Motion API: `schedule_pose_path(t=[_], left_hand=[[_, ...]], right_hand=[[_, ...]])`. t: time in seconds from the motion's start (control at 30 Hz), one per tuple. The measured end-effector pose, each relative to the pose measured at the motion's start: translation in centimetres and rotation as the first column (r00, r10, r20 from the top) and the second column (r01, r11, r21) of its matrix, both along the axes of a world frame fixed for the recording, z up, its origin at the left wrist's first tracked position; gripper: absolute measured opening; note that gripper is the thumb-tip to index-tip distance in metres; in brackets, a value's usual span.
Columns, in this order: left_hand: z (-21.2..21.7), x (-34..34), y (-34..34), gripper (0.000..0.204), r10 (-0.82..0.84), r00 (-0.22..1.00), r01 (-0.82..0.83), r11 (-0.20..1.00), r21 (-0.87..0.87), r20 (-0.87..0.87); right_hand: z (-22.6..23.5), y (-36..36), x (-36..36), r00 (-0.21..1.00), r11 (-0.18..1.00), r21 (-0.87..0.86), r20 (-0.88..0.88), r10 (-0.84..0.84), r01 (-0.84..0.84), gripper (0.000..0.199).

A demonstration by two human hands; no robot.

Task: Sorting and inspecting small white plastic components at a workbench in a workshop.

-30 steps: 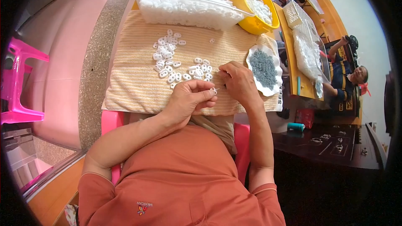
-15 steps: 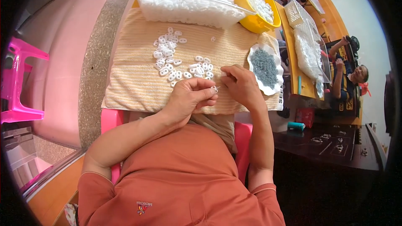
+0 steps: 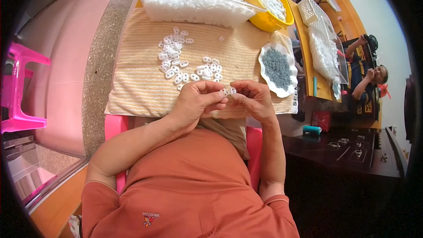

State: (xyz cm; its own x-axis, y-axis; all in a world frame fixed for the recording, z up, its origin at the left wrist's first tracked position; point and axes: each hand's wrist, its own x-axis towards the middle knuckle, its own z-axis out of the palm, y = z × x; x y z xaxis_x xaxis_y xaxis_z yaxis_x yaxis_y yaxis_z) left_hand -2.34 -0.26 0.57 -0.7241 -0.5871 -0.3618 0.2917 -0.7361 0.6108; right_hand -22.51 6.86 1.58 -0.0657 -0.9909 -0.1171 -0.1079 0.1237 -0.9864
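Observation:
My left hand [image 3: 196,100] is closed in a pinch on a small white plastic piece [image 3: 226,91]. Facing it, my right hand [image 3: 257,100] pinches a white two-hole oval piece [image 3: 233,91]. The two pieces are side by side between my fingertips, and the fingers hide part of both. Just beyond my hands, a small cluster of white two-hole ovals [image 3: 207,69] lies on the striped towel [image 3: 141,79]. A larger loose pile of the same ovals [image 3: 173,50] spreads up and to the left.
A clear bin [image 3: 198,6] full of white pieces and a yellow basin [image 3: 287,15] stand at the far edge. Right of my hands sits a white wavy-rimmed dish [image 3: 289,89] of tiny grey pieces. Another person [image 3: 361,83] sits beyond the table at right.
My right hand has turned inward from the towel beside the cluster and come up against my left fingertips, now with a white oval piece in its pinch. My left hand has hardly moved.

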Motion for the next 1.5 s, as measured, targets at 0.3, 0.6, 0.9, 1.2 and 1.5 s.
schedule_pose_path(t=[0.3, 0.6, 0.9, 1.2, 1.5], left_hand=[[-0.42, -0.15, 0.01, 0.017, 0.005, 1.0, -0.005, 1.0, -0.005, -0.013], [-0.3, -0.03, -0.02, 0.019, -0.031, 0.999, 0.031, 0.999, -0.014, -0.018], [-0.44, -0.07, 0.05, 0.02, -0.044, 0.999, 0.044, 0.999, -0.022, 0.004], [-0.19, -0.06, 0.03, 0.019, -0.054, 0.998, 0.055, 0.998, -0.039, 0.025], [-0.64, -0.13, 0.1, 0.018, -0.062, 0.998, 0.062, 0.997, -0.053, 0.008]], right_hand=[[0.5, 0.0, 0.61, 0.997, 0.999, -0.016, 0.067, -0.029, 0.03, 0.026], [0.0, 0.2, 0.3, 0.999, 0.999, -0.029, 0.035, -0.03, 0.031, 0.029], [0.52, 0.37, 0.7, 0.994, 0.998, -0.02, 0.091, -0.054, 0.056, 0.03], [0.26, 0.42, 0.41, 0.998, 0.999, -0.018, 0.055, -0.037, 0.038, 0.03], [0.58, 0.43, 0.67, 0.998, 1.0, -0.019, 0.063, -0.002, 0.003, 0.029]])
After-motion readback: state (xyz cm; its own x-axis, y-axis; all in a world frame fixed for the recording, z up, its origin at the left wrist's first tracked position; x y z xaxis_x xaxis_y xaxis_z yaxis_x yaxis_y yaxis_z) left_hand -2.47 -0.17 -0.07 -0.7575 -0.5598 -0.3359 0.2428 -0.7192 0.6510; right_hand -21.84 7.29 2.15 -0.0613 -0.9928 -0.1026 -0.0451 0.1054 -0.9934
